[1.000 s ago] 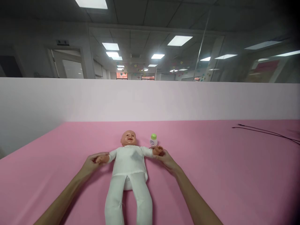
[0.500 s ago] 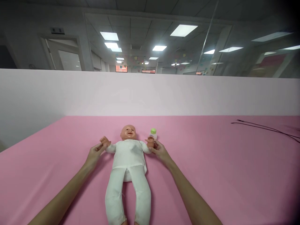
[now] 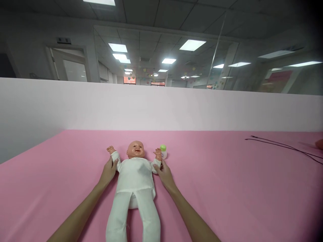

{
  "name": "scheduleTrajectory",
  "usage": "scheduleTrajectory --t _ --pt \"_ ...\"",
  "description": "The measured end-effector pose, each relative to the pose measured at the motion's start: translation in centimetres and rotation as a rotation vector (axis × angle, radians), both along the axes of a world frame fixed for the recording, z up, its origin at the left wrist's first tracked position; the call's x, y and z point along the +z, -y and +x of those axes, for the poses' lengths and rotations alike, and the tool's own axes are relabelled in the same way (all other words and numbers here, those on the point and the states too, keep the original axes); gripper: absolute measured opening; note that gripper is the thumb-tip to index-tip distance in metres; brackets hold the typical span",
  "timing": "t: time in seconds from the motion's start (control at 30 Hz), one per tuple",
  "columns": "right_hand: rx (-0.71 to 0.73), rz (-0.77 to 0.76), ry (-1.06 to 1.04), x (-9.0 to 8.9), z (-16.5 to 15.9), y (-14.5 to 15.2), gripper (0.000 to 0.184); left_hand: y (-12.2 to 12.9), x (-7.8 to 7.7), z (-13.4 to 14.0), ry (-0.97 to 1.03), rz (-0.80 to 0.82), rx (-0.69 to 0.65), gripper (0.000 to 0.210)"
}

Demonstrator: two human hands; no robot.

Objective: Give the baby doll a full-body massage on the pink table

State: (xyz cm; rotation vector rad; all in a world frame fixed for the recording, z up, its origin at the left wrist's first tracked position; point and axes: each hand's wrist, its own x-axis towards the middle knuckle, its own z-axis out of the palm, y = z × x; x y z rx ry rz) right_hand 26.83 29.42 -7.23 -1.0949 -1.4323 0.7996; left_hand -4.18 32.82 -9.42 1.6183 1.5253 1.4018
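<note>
A baby doll (image 3: 136,174) in white cloth lies on its back on the pink surface, head away from me and both its arms raised beside the head. On the left, my left hand (image 3: 109,171) is closed round the doll's sleeved arm, thumb on top. My right hand (image 3: 165,173) pinches the doll's other arm below its small plastic hand. Just behind that plastic hand stands a small bottle (image 3: 164,153) with a green cap, partly hidden by it.
The pink padded surface (image 3: 227,188) ends at a low white wall (image 3: 176,107) with glass above it. Thin black cords (image 3: 282,145) lie at the right. At the far right edge, part of a skin-coloured object (image 3: 319,144) shows; I cannot tell what it is.
Both my hands have slid from the doll's wrists down onto its sleeved arms. The doll's left-side arm now points more upward. The view has tilted up slightly.
</note>
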Motion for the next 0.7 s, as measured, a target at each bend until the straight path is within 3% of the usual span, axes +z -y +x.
scheduleTrajectory --t 0.1,0.3,0.43,0.5,0.6,0.7 --pt "-0.029 -0.060 0.056 -0.2 -0.3 -0.4 0.041 -0.1 0.5 0.0 0.032 0.024 -0.033 0.051" --pt "0.285 -0.179 -0.095 0.8 1.5 -0.6 0.050 0.6 2.0 -2.4 0.290 -0.037 -0.361 0.044" --pt "0.388 -0.195 -0.033 0.9 3.3 -0.7 0.020 1.2 2.3 -4.1 0.226 -0.106 -0.571 0.019" --pt "0.456 -0.185 0.033 0.6 3.6 -0.8 0.014 1.3 2.4 -4.3 0.164 -0.119 -0.644 0.011" --pt "0.485 -0.155 0.100 0.5 3.7 -0.9 0.015 1.3 2.6 -4.0 0.136 -0.097 -0.648 0.011" --pt "0.392 -0.174 0.081 0.9 3.5 -0.7 0.031 1.4 2.8 -3.5 0.235 -0.072 -0.542 0.028"
